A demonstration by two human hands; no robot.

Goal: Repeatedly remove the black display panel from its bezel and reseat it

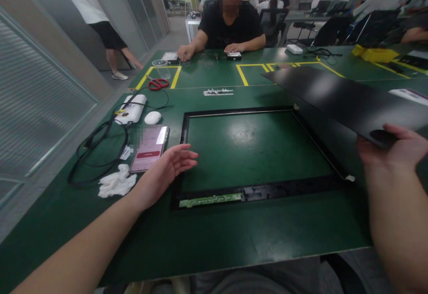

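Note:
A black rectangular frame [184,151] lies flat on the green table [207,236], with a narrow green circuit strip [210,200] along its near edge. My left hand [170,167] hovers open, fingers stretched out, just over the frame's left side and holds nothing. My right hand [393,147] is closed on the near corner of a large black panel [337,95], lifted and tilted above the frame's right side.
A phone [150,147] with a lit screen, a white cloth [115,182], black cables [96,147], a white mouse [153,117] and a white charger [131,109] lie at the left. Red scissors [158,84] lie further back. A person in black sits across the table.

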